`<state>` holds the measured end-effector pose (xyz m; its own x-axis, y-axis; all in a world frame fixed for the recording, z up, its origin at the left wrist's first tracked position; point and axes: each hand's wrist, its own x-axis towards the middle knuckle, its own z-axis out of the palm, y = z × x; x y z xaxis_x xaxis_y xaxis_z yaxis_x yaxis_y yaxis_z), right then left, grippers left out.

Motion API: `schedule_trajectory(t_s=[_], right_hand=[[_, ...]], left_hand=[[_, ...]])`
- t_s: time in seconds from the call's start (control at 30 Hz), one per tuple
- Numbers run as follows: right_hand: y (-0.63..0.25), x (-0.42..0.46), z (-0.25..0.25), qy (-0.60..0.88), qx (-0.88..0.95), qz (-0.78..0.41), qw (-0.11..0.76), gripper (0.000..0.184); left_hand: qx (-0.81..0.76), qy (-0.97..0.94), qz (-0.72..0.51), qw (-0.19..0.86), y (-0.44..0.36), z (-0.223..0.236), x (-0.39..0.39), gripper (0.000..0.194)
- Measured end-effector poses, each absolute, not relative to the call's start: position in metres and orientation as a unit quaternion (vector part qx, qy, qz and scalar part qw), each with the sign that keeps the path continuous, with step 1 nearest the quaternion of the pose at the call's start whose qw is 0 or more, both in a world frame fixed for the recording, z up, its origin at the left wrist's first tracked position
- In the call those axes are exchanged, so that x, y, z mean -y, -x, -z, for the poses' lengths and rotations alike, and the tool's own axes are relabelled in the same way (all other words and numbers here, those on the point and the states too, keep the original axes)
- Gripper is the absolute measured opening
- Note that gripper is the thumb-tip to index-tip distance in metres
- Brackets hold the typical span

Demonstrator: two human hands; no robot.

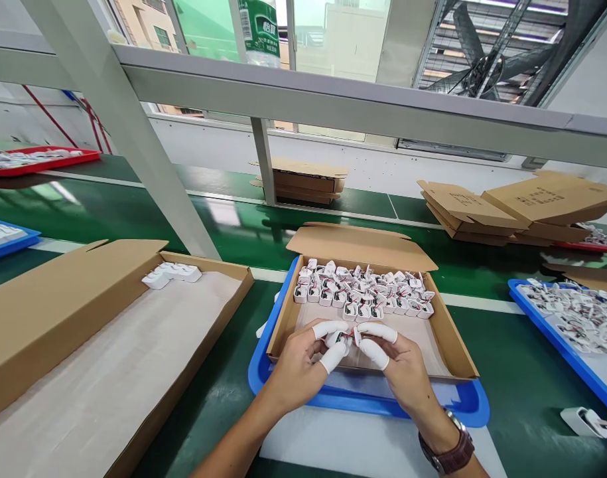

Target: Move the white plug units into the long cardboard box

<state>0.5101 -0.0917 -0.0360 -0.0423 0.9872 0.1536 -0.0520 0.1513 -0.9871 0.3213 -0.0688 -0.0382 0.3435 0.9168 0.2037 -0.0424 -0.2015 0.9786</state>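
Left hand (296, 362) and right hand (400, 362) meet over the near edge of a shallow cardboard box (455, 345). Thumbs and forefingers wear white finger cots; together they pinch one small white part (343, 338), both hands closed on it. Box sits on a blue tray (470, 405) on the green bench. Far half of box holds rows of similar white parts with red wires (363, 292). To the left, a long open carton (109, 358) with a few white parts (172, 273) at its far end. Brown watch (450, 455) on right wrist.

green bottle (259, 30) label with Chinese characters, flattened carton (552, 196) print unreadable
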Motion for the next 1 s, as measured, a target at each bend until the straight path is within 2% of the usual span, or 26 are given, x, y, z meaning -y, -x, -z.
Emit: schedule_trajectory(t_s=[0.27, 0.47, 0.67, 0.8, 0.87, 1.0], right_hand=[[-0.506, 0.094, 0.033, 0.406, 0.593, -0.416, 0.557, 0.012], [-0.507, 0.096, 0.042, 0.449, 0.561, -0.457, 0.525, 0.028], [-0.508, 0.093, 0.051, 0.463, 0.536, -0.425, 0.564, 0.023], [-0.508, 0.095, 0.045, 0.436, 0.579, -0.370, 0.582, 0.016], [-0.508, 0.097, 0.041, 0.412, 0.612, -0.342, 0.582, 0.021], [-0.504, 0.099, 0.038, 0.360, 0.627, -0.383, 0.575, 0.025]], left_hand=[[-0.351, -0.604, -0.532, 0.479, -0.325, 0.049, 0.067, 0.019], [-0.360, -0.611, -0.571, 0.413, -0.326, 0.052, 0.069, 0.016], [-0.355, -0.652, -0.557, 0.373, -0.324, 0.052, 0.070, 0.017], [-0.355, -0.663, -0.538, 0.382, -0.324, 0.054, 0.070, 0.020], [-0.347, -0.647, -0.549, 0.400, -0.325, 0.056, 0.069, 0.019], [-0.331, -0.610, -0.593, 0.408, -0.327, 0.056, 0.068, 0.018]])
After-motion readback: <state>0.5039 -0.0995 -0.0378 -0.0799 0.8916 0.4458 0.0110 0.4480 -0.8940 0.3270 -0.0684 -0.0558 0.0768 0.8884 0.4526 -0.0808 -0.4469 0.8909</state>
